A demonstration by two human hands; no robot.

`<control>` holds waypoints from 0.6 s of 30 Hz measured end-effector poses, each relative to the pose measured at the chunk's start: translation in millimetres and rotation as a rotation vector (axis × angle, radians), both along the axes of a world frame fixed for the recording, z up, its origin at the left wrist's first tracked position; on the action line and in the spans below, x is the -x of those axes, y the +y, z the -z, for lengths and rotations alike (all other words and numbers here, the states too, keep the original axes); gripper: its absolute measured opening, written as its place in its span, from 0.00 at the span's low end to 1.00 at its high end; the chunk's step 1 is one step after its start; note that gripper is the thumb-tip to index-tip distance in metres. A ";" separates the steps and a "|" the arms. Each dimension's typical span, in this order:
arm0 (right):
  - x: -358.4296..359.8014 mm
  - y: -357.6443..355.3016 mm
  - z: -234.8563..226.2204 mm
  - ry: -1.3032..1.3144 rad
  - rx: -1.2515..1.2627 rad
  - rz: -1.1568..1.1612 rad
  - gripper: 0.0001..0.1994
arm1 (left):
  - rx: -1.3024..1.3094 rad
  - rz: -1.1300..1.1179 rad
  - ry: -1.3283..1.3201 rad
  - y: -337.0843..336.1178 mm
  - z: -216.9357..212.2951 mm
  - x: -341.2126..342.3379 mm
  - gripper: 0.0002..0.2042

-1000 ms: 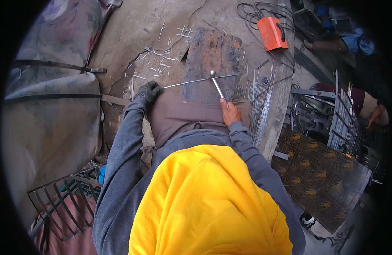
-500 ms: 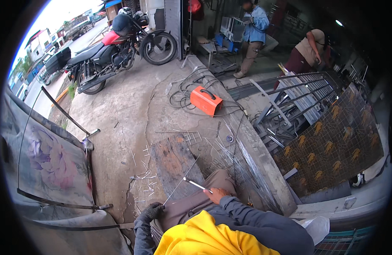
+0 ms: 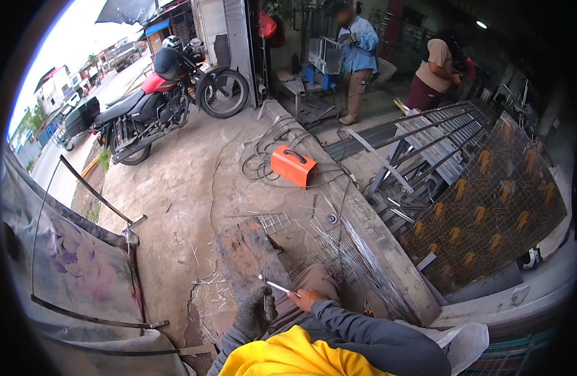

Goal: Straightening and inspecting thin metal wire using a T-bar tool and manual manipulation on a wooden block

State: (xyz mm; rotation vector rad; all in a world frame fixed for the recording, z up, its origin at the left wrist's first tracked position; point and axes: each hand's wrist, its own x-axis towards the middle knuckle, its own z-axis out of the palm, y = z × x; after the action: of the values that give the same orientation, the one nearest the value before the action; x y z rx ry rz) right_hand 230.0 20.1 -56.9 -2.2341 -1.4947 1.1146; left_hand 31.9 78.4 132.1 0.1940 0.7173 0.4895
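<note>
My right hand (image 3: pixel 308 300) is bare and closed around a short, silver, rod-like tool (image 3: pixel 281 288), which points up and to the left. My left hand (image 3: pixel 264 305) wears a dark grey glove, just left of the tool's far end. A thin metal rod (image 3: pixel 265 258) rises from the gloved fingers, and they are closed on it. The tool's end is at the rod or very near it; contact is too small to tell. Beneath and beyond both hands lies a worn wooden board (image 3: pixel 235 247) on the concrete.
Cut rod pieces (image 3: pixel 214 289) lie left of the board, a small welded grid (image 3: pixel 274 222) beyond it. Long thin rods (image 3: pixel 363 250) run along the right. An orange machine (image 3: pixel 293 165) with cables stands ahead. Two people (image 3: pixel 358 56) are at the back; a motorcycle (image 3: pixel 157 103) is parked left.
My left hand has moved right and inward, toward the tool. The thin rod has swung from slanting to nearly upright. My right hand has shifted slightly left and down. The view has tilted.
</note>
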 end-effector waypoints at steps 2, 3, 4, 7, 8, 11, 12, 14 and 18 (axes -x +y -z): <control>4.9 2.5 5.9 0.019 0.000 0.006 0.35 | -0.017 0.000 -0.018 3.6 -2.9 -6.6 0.09; 4.2 0.3 9.5 0.014 -0.007 0.019 0.35 | -0.026 0.003 -0.012 2.5 -1.3 -10.1 0.09; 3.7 0.4 11.4 0.009 -0.013 0.032 0.35 | 0.010 0.018 -0.055 -0.6 1.9 -12.3 0.09; 1.2 -0.6 -21.4 0.034 0.062 0.017 0.35 | 0.076 0.044 -0.130 -3.3 4.9 -13.9 0.09; 0.6 -0.2 -18.6 0.033 0.036 0.021 0.34 | 0.068 0.045 -0.141 -2.4 3.5 -14.7 0.09; -1.0 9.3 9.3 0.046 0.057 0.008 0.35 | 0.052 0.050 -0.177 1.4 -3.0 -17.1 0.09; -1.0 10.3 16.0 0.049 0.055 0.009 0.35 | 0.047 0.052 -0.190 1.8 -6.0 -17.3 0.09; 2.0 12.9 4.2 -0.010 0.032 -0.037 0.35 | 0.044 0.045 -0.220 1.1 -8.9 -14.0 0.09; 4.2 6.7 -23.2 0.009 -0.028 0.017 0.32 | 0.067 0.030 -0.287 -0.7 -18.7 -8.9 0.09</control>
State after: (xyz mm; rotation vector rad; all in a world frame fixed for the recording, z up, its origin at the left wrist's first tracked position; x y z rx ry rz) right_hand 225.8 26.9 -33.7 -2.2169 -1.4756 1.0905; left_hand 40.8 77.7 150.8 0.0690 0.4487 0.4530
